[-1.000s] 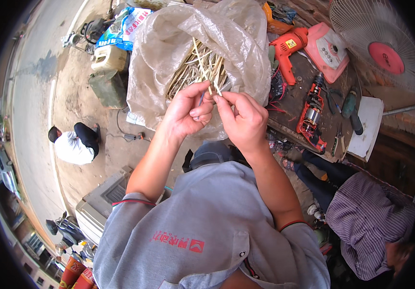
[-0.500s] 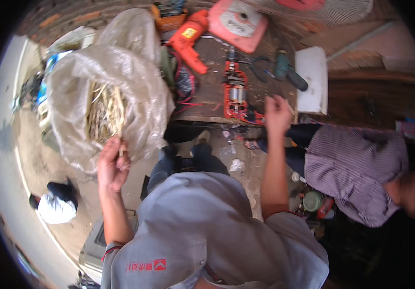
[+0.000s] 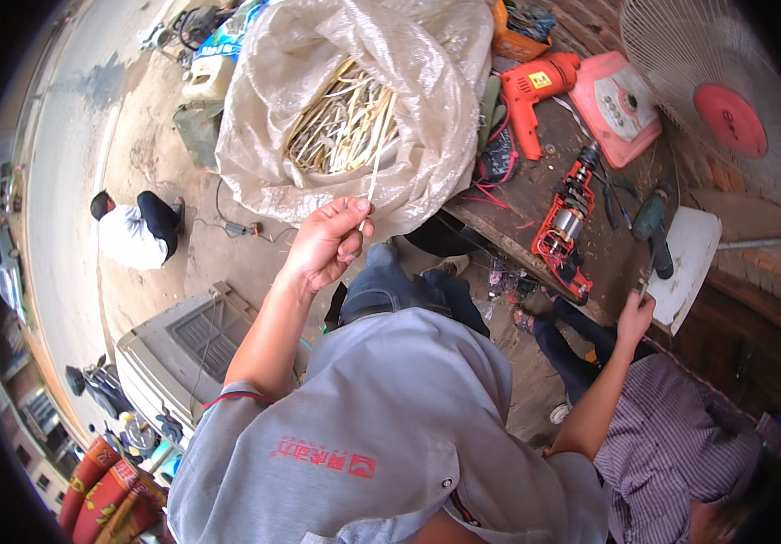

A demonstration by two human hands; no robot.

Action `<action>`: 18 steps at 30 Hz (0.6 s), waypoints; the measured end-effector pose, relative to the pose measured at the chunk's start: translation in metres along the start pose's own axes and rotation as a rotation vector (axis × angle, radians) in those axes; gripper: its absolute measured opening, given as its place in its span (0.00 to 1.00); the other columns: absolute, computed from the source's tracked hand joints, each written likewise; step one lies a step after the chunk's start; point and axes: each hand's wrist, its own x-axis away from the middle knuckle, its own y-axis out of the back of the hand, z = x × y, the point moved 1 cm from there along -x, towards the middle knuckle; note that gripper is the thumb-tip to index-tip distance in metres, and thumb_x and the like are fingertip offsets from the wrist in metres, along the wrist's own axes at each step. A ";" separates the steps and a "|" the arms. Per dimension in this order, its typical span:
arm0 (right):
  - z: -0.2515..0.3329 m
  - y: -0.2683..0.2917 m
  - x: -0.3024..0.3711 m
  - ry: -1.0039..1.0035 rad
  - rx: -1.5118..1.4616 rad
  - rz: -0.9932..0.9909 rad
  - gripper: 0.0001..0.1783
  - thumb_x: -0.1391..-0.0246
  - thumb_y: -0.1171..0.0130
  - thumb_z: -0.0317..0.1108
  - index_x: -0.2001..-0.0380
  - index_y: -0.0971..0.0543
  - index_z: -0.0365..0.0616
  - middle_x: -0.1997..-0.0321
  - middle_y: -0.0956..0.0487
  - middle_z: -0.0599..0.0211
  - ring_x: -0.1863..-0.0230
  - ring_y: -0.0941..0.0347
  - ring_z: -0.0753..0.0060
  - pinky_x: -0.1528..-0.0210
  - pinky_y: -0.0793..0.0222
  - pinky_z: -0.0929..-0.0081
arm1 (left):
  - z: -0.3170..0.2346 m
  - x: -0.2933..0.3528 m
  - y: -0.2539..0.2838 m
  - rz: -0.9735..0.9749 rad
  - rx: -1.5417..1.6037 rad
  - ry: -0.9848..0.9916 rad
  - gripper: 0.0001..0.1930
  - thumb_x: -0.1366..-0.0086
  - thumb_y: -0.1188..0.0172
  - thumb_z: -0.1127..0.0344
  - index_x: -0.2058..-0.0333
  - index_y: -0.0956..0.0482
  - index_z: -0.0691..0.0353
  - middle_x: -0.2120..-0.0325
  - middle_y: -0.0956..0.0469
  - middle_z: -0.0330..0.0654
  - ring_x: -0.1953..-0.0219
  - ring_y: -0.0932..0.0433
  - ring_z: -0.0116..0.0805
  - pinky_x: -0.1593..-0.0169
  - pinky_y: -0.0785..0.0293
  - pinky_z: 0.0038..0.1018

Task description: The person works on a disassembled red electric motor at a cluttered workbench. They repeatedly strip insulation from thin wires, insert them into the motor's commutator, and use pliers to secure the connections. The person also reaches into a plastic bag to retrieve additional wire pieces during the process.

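My left hand [image 3: 329,240] pinches a thin pale strip [image 3: 375,177] between thumb and fingers, at the near rim of a translucent woven plastic sack [image 3: 259,136]. Inside the sack lies a heap of similar pale, straw-like strips [image 3: 341,127]. My right hand [image 3: 635,315] is at the bench's right edge, its fingers closed on a small thin piece [image 3: 642,286] too small to name. Beside it on the bench [image 3: 513,222] lies an opened orange power drill [image 3: 561,227] with its motor and gears exposed. A green-and-black tool [image 3: 654,231] and dark pliers [image 3: 615,201] lie beyond my right hand.
A whole orange drill [image 3: 536,95], the red-and-white base [image 3: 613,109] of a fan [image 3: 726,100] and a white board [image 3: 688,267] are around the bench. One person in a striped shirt [image 3: 672,444] is at lower right; another in white [image 3: 136,231] crouches left.
My view has swung left, so the bench and sack sit further right and tilted. My right hand has moved from near the opened drill's end toward the white board. The left hand stays by the sack.
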 end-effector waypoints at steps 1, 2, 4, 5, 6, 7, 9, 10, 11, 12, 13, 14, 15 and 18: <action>0.041 0.005 0.013 -0.081 -0.310 0.121 0.25 0.38 0.40 0.46 0.48 0.26 0.37 0.68 0.23 0.63 0.71 0.29 0.69 0.68 0.32 0.73 | 0.001 0.002 0.003 -0.033 -0.011 -0.023 0.06 0.26 0.43 0.65 0.62 0.23 0.59 0.73 0.21 0.37 0.83 0.37 0.15 0.79 0.38 0.15; 0.110 0.019 0.045 -0.169 -0.609 0.245 0.24 0.36 0.41 0.44 0.44 0.27 0.39 0.70 0.26 0.71 0.76 0.34 0.82 0.76 0.38 0.82 | 0.004 0.003 0.007 -0.063 -0.019 -0.040 0.06 0.26 0.43 0.64 0.62 0.23 0.59 0.73 0.21 0.37 0.83 0.36 0.15 0.79 0.38 0.14; 0.202 0.024 0.093 -0.088 -0.992 0.665 0.25 0.37 0.39 0.38 0.40 0.30 0.41 0.67 0.29 0.80 0.75 0.38 0.90 0.77 0.44 0.89 | 0.002 0.002 0.011 -0.074 -0.013 -0.033 0.05 0.27 0.41 0.65 0.61 0.21 0.60 0.72 0.20 0.36 0.82 0.34 0.15 0.78 0.37 0.14; 0.226 0.012 0.111 -0.101 -1.036 0.900 0.27 0.40 0.38 0.34 0.39 0.31 0.39 0.61 0.27 0.77 0.68 0.33 0.87 0.67 0.36 0.86 | 0.000 0.002 0.010 -0.075 -0.024 -0.034 0.05 0.28 0.40 0.66 0.62 0.21 0.60 0.72 0.20 0.36 0.82 0.34 0.15 0.78 0.37 0.15; 0.260 0.003 0.132 -0.009 -1.044 1.095 0.29 0.43 0.38 0.32 0.39 0.31 0.38 0.57 0.27 0.74 0.59 0.31 0.82 0.56 0.32 0.80 | -0.002 0.002 0.010 -0.077 -0.039 -0.040 0.05 0.28 0.39 0.66 0.62 0.21 0.61 0.72 0.19 0.37 0.82 0.33 0.15 0.78 0.37 0.15; 0.291 0.001 0.154 -0.133 -1.131 1.322 0.29 0.44 0.38 0.32 0.40 0.31 0.38 0.56 0.27 0.73 0.55 0.31 0.82 0.51 0.33 0.80 | -0.006 -0.001 0.008 -0.069 -0.067 -0.042 0.05 0.29 0.38 0.67 0.62 0.20 0.61 0.72 0.19 0.37 0.82 0.33 0.16 0.78 0.37 0.15; 0.326 -0.028 0.182 -0.049 -1.040 1.583 0.28 0.42 0.38 0.35 0.41 0.30 0.38 0.55 0.28 0.73 0.56 0.32 0.83 0.52 0.34 0.81 | -0.011 0.002 0.013 -0.071 -0.103 -0.071 0.04 0.30 0.36 0.68 0.62 0.20 0.62 0.72 0.18 0.37 0.82 0.32 0.16 0.78 0.36 0.15; 0.341 -0.040 0.189 -0.090 -0.936 1.659 0.27 0.41 0.38 0.36 0.41 0.30 0.38 0.56 0.28 0.73 0.57 0.32 0.83 0.53 0.35 0.81 | -0.014 0.003 0.016 -0.074 -0.121 -0.088 0.04 0.31 0.35 0.68 0.63 0.19 0.62 0.72 0.18 0.38 0.82 0.32 0.16 0.78 0.36 0.15; 0.353 -0.051 0.194 -0.130 -0.827 1.734 0.26 0.40 0.38 0.37 0.42 0.30 0.38 0.56 0.27 0.73 0.58 0.33 0.83 0.53 0.36 0.81 | -0.017 0.005 0.018 -0.093 -0.130 -0.095 0.04 0.32 0.35 0.69 0.63 0.19 0.62 0.73 0.18 0.38 0.82 0.31 0.17 0.78 0.36 0.15; 0.360 -0.060 0.198 -0.095 -0.808 1.752 0.26 0.38 0.39 0.41 0.43 0.29 0.38 0.58 0.27 0.73 0.59 0.34 0.83 0.56 0.36 0.79 | -0.021 0.007 0.020 -0.110 -0.141 -0.100 0.05 0.32 0.35 0.69 0.64 0.19 0.63 0.73 0.18 0.38 0.82 0.31 0.17 0.78 0.36 0.15; 0.369 -0.064 0.199 -0.080 -0.790 1.761 0.25 0.38 0.40 0.42 0.43 0.29 0.38 0.58 0.27 0.73 0.59 0.33 0.82 0.56 0.35 0.79 | -0.024 0.009 0.021 -0.125 -0.153 -0.105 0.05 0.33 0.34 0.69 0.64 0.19 0.63 0.74 0.18 0.38 0.82 0.31 0.17 0.78 0.36 0.15; 0.377 -0.067 0.199 -0.066 -0.770 1.775 0.25 0.38 0.41 0.42 0.43 0.29 0.38 0.58 0.27 0.73 0.60 0.32 0.82 0.55 0.35 0.79 | -0.027 0.011 0.023 -0.127 -0.173 -0.102 0.05 0.33 0.34 0.69 0.64 0.19 0.63 0.74 0.18 0.38 0.82 0.30 0.17 0.78 0.36 0.16; 0.384 -0.070 0.199 -0.052 -0.752 1.788 0.25 0.37 0.41 0.42 0.43 0.29 0.38 0.58 0.26 0.73 0.60 0.32 0.82 0.55 0.34 0.79 | -0.030 0.012 0.024 -0.127 -0.194 -0.097 0.05 0.33 0.34 0.69 0.64 0.18 0.64 0.74 0.18 0.38 0.82 0.30 0.17 0.78 0.36 0.16; 0.397 -0.081 0.199 -0.085 -0.739 1.781 0.25 0.37 0.42 0.44 0.44 0.28 0.38 0.59 0.26 0.74 0.61 0.32 0.82 0.55 0.33 0.78 | -0.037 0.013 0.031 -0.134 -0.260 -0.073 0.05 0.33 0.33 0.69 0.66 0.18 0.64 0.75 0.18 0.38 0.82 0.29 0.17 0.79 0.36 0.16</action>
